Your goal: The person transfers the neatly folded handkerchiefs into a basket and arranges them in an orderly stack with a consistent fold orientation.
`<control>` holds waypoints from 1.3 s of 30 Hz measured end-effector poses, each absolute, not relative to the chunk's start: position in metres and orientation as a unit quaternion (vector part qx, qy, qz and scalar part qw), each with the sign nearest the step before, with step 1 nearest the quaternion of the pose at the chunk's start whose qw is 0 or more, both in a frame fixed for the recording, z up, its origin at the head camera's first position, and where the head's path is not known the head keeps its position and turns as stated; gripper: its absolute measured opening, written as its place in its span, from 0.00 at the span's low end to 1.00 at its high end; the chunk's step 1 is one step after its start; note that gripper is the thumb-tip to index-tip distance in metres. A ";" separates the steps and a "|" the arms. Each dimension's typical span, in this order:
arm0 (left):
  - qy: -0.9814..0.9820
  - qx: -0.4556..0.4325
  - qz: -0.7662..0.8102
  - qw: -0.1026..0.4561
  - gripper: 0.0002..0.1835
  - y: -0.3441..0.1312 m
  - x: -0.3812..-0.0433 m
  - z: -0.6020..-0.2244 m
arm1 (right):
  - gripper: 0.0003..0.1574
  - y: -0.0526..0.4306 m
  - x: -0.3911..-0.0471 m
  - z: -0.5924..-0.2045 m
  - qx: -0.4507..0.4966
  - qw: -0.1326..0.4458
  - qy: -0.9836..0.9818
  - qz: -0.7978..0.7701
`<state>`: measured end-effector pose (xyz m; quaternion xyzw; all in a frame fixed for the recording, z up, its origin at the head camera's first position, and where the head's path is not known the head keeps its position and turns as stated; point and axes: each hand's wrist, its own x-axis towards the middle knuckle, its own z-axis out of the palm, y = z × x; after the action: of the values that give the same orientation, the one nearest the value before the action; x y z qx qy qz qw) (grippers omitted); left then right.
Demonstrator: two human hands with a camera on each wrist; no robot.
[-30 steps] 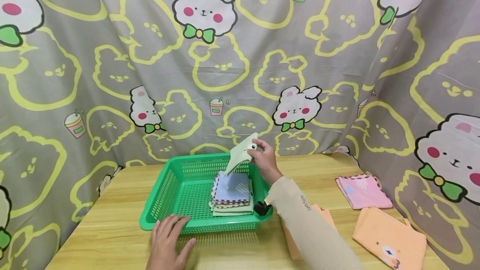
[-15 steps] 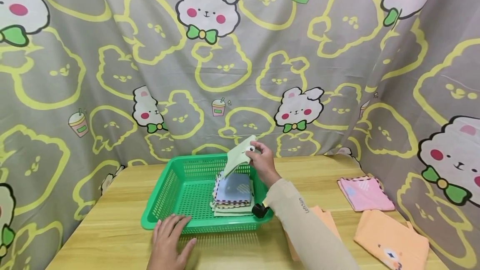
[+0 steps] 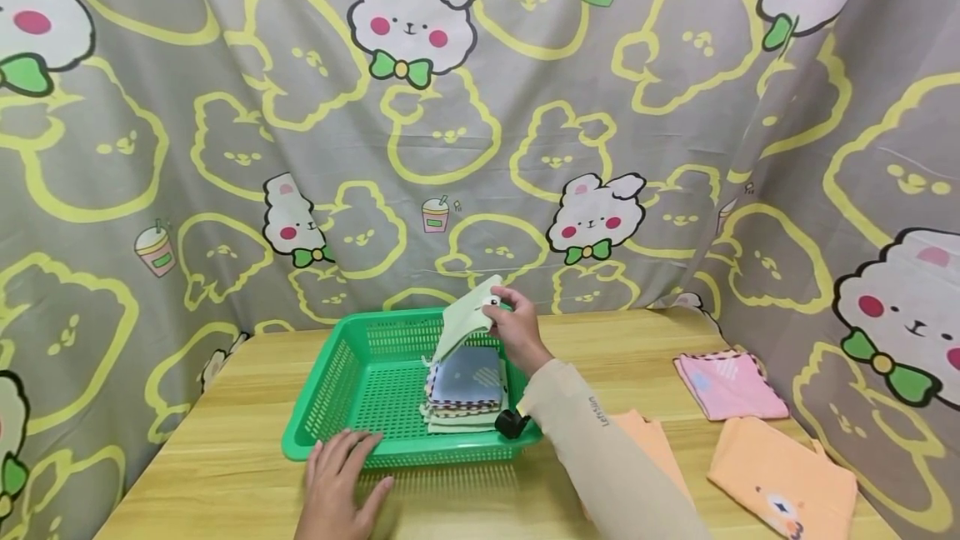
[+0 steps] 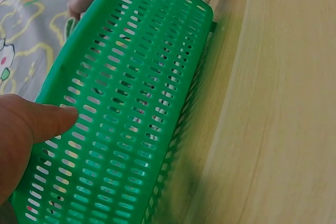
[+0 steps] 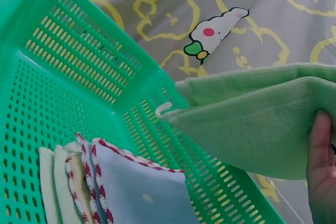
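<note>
My right hand (image 3: 516,330) pinches a folded light green towel (image 3: 467,317) by its near right corner, above the right half of the green plastic basket (image 3: 300,407). The towel hangs tilted, its lower left end close over a stack of folded towels. On top of that stack lies a blue towel (image 3: 468,375) with a dark-and-white stitched edge; pale green and cream layers show beneath it in the right wrist view. My left hand (image 3: 339,477) rests on the basket's front left rim, fingers over the edge. In the left wrist view its thumb (image 4: 55,121) lies against the basket's outer wall.
On the right of the wooden table (image 3: 202,457) lie a folded pink towel (image 3: 731,386) and an orange towel (image 3: 780,473) with an animal face. Another orange towel (image 3: 652,444) is partly hidden under my right forearm. A patterned curtain (image 3: 465,132) hangs behind the table.
My right hand has moved slightly left and down with the light green towel, which now hangs farther left over the stack. My left hand stays on the rim.
</note>
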<state>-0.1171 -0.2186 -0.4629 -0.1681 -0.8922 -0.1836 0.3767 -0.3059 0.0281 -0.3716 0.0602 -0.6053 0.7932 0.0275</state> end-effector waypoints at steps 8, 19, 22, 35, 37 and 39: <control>-0.894 -0.166 -0.186 0.374 0.30 -0.218 -0.117 -0.462 | 0.25 0.027 -0.308 -0.377 0.059 0.017 -0.598 0.799; -0.895 -0.164 -0.187 0.369 0.31 -0.217 -0.116 -0.461 | 0.24 0.023 -0.307 -0.379 0.056 0.010 -0.590 0.805; -0.897 -0.161 -0.188 0.366 0.31 -0.217 -0.116 -0.460 | 0.24 0.021 -0.307 -0.379 0.055 0.005 -0.579 0.814; -0.895 -0.159 -0.188 0.372 0.32 -0.218 -0.115 -0.463 | 0.25 0.015 -0.303 -0.378 0.059 -0.012 -0.565 0.823; -0.894 -0.161 -0.188 0.375 0.32 -0.218 -0.116 -0.464 | 0.25 0.015 -0.303 -0.378 0.058 -0.013 -0.564 0.824; -0.892 -0.164 -0.187 0.377 0.32 -0.219 -0.116 -0.465 | 0.26 0.015 -0.303 -0.378 0.058 -0.014 -0.562 0.825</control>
<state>-0.1162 -0.2186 -0.4647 -0.1635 -0.8925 -0.1871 0.3765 -0.3027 0.0150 -0.3785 0.0582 -0.5625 0.8246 -0.0139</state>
